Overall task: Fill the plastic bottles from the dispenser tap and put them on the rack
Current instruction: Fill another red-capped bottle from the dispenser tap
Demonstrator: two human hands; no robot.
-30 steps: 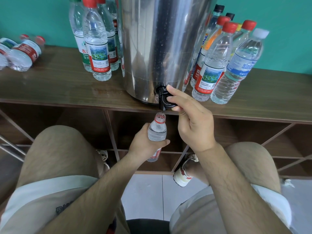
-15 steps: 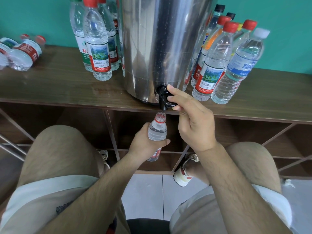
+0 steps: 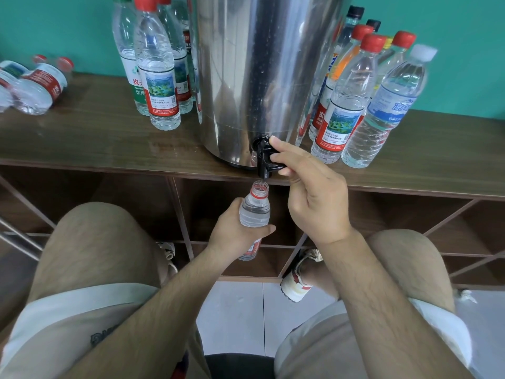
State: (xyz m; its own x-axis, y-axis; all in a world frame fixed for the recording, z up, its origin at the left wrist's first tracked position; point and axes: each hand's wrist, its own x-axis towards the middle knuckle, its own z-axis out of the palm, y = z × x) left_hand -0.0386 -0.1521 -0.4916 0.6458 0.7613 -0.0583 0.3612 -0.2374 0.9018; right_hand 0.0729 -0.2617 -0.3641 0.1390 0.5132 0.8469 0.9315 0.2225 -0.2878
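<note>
The top of the big silver dispenser [image 3: 262, 77] is cut off. My left hand [image 3: 235, 236] hides the middle of the small bottle [image 3: 254, 212]. That hand wraps around the bottle and holds it upright, its open mouth just under the black tap [image 3: 263, 157]. My right hand [image 3: 314, 198] pinches the tap handle between thumb and 1 finger.

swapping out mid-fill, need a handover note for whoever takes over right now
Left hand grips the uncapped small bottle, mouth under the black tap.
Right hand pinches the tap's lever on the steel dispenser.
Either side of it, capped bottles stand on the wooden rack top.
Done: bottle partly filled.
Left: finish this fill, release the tap, put the bottle on the rack.
</note>
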